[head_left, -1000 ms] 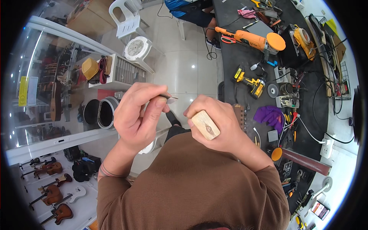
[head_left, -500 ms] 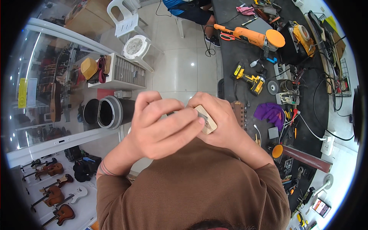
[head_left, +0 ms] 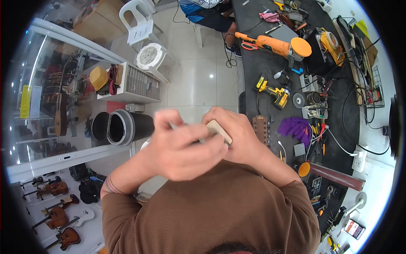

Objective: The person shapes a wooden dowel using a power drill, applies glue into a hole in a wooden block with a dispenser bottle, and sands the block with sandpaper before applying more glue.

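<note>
My right hand (head_left: 238,134) is closed around a small pale wooden block (head_left: 219,131) with rounded corners, held in front of my chest. My left hand (head_left: 182,148) is smeared by motion. Its curled fingers lie over the near-left side of the block, and one finger is raised. Something greyish shows under those fingers, but its kind is too blurred to make out. Just right of my right hand, a brown guitar headstock (head_left: 260,128) with tuning pegs lies at the bench edge.
On the dark workbench (head_left: 264,63) lie an orange power polisher (head_left: 275,45), a yellow cordless drill (head_left: 275,92) and purple gloves (head_left: 296,128). A bin (head_left: 122,127), white stool (head_left: 152,55) and guitars (head_left: 59,218) are left. A person (head_left: 207,15) sits beyond.
My left hand has shifted slightly down and blurred, its fingers sliding over the block. The block has tilted in my right hand, hiding the dark mark on its face.
</note>
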The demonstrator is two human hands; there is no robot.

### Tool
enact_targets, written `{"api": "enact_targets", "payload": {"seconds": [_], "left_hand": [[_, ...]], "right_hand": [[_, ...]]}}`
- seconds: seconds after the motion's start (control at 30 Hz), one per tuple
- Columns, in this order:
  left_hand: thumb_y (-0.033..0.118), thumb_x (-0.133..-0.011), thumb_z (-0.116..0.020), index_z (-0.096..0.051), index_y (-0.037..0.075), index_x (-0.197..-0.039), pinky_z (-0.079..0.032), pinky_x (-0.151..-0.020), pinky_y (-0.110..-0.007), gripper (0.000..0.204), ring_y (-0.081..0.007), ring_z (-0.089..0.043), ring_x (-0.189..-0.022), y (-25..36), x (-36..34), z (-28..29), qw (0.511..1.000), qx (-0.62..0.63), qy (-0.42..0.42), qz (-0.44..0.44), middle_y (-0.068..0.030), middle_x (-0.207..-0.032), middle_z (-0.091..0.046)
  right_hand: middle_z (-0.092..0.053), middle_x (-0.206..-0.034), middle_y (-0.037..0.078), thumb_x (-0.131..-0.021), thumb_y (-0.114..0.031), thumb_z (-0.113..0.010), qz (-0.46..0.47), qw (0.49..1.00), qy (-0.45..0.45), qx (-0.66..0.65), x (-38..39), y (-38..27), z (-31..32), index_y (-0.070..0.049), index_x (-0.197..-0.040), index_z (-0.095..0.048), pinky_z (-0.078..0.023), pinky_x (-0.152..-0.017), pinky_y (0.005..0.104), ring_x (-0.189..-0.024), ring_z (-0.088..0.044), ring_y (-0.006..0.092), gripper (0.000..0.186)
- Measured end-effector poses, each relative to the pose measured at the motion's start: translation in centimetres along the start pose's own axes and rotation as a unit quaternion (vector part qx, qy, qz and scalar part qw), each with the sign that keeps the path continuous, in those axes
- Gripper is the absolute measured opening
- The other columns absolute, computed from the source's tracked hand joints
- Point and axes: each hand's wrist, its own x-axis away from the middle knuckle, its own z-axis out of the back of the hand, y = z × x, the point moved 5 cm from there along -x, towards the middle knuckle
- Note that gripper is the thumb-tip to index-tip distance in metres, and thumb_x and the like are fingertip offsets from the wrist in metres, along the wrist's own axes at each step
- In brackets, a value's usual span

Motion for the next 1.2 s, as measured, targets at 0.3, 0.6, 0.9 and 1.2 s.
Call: {"api": "enact_targets", "payload": {"seconds": [0.3,0.6,0.9,1.2], "left_hand": [[0.023,-0.059,-0.078,-0.087,0.021,-0.095,-0.033,-0.086,-0.046,0.036,-0.0201,-0.059,-0.097,-1.8,0.9,1.0,1.0,-0.02,0.013,0.015,0.0102,-0.111,-0.08],[-0.001,-0.081,-0.078,-0.079,0.008,-0.105,-0.045,-0.09,-0.041,0.025,-0.0259,-0.065,-0.096,-9.2,4.6,2.9,0.984,0.004,0.087,0.156,-0.0038,-0.104,-0.074],[0.003,-0.112,-0.066,-0.066,0.004,-0.133,-0.052,-0.074,-0.029,0.021,-0.0106,-0.06,-0.08,-12.2,20.1,-22.1,0.652,0.507,0.012,0.564,0.0001,-0.1,-0.063],[0.003,-0.11,-0.064,-0.065,0.002,-0.141,-0.059,-0.08,-0.033,0.031,-0.0169,-0.073,-0.084,-14.8,7.1,-29.1,0.688,0.564,-0.094,0.446,-0.0066,-0.114,-0.063]], "right_hand": [[-0.074,-0.1,0.01,-0.085,-0.011,-0.085,-0.021,0.999,0.024,0.032,-1.2,-0.1,-0.8,-0.011,-0.118,-0.063,-0.058,-0.074,0.049,-0.092,-0.075,0.0405,0.039],[-0.074,-0.097,0.01,-0.092,-0.007,-0.082,-0.059,0.997,0.045,-0.024,-1.3,0.0,-2.2,-0.01,-0.116,-0.063,-0.058,-0.071,0.0445,-0.083,-0.075,0.0371,0.03],[-0.074,-0.102,0.007,-0.102,-0.001,-0.077,-0.151,0.975,0.166,0.002,3.0,1.0,-1.4,-0.006,-0.116,-0.066,-0.056,-0.08,0.0342,-0.088,-0.073,0.0195,0.018],[-0.071,-0.1,0.009,-0.099,0.0,-0.078,-0.188,0.908,0.371,0.05,10.0,1.9,3.6,-0.005,-0.115,-0.066,-0.056,-0.08,0.0363,-0.088,-0.07,0.0232,0.021]]}}
